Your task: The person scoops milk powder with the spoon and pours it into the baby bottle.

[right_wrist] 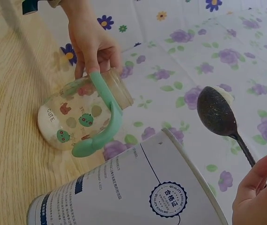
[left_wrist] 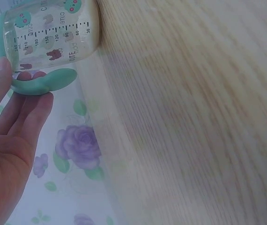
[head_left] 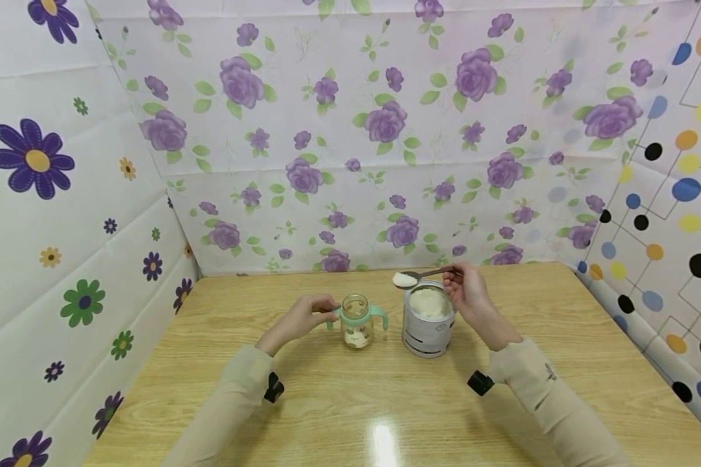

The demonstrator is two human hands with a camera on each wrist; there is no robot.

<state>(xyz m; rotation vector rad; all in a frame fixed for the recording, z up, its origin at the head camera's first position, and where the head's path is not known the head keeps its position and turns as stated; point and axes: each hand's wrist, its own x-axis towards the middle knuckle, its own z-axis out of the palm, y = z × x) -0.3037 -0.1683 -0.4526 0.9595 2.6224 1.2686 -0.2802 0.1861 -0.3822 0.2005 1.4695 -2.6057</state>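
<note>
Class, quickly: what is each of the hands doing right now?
Left hand: grips the bottle's green handle.
Right hand: pinches a spoon heaped with powder.

A light wooden table with a glossy grained top (head_left: pixel 350 415) fills the lower part of the head view, and a bright patch of reflected light sits on it near the front edge. Behind the table stands a white backdrop sheet printed with purple roses and green leaves (head_left: pixel 385 130). At the left hangs a white sheet patterned with large purple, green and yellow daisies (head_left: pixel 47 214). At the right hangs a white sheet with coloured dots joined by thin lines (head_left: pixel 672 246).
</note>
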